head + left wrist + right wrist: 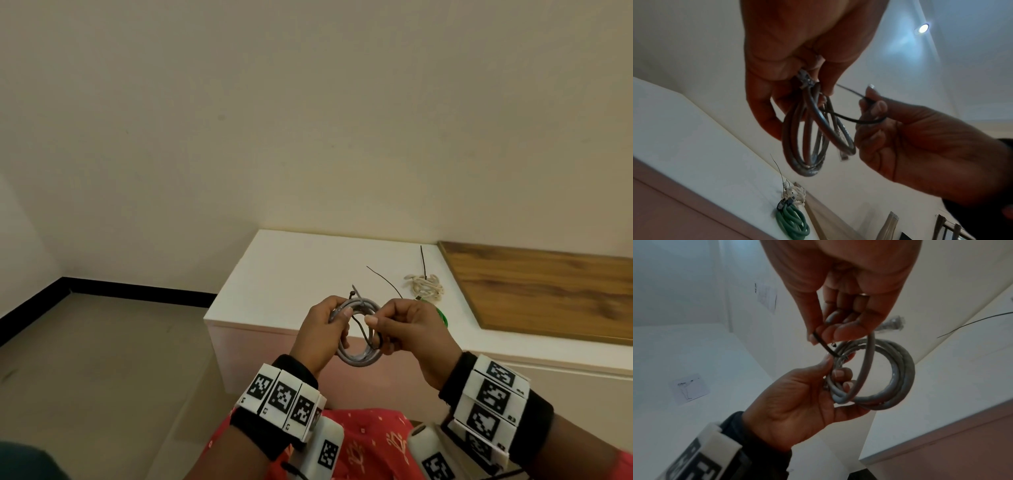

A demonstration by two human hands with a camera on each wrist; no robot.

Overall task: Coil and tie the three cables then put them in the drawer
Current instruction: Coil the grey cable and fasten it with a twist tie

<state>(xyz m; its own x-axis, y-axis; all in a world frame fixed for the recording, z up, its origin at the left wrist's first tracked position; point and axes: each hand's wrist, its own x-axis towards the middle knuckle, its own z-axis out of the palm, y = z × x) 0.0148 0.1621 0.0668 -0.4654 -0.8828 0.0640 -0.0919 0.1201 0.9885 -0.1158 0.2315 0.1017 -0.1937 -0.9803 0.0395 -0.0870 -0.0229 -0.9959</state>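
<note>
Grey cable coil gripped by left hand; right hand fingers pinch black tie; no legible writing.

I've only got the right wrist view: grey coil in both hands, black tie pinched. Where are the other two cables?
Observer: The green cable lies coiled on the white cabinet top.
Operator: And the white one?
Observer: The white cable lies bundled just beyond the green one, and a thin black tie tail stands up from it.
Operator: How does my tie run?
Observer: In the left wrist view the black tie curves in a loop from the grey cable to the right hand. I cannot tell whether it is threaded.
</note>
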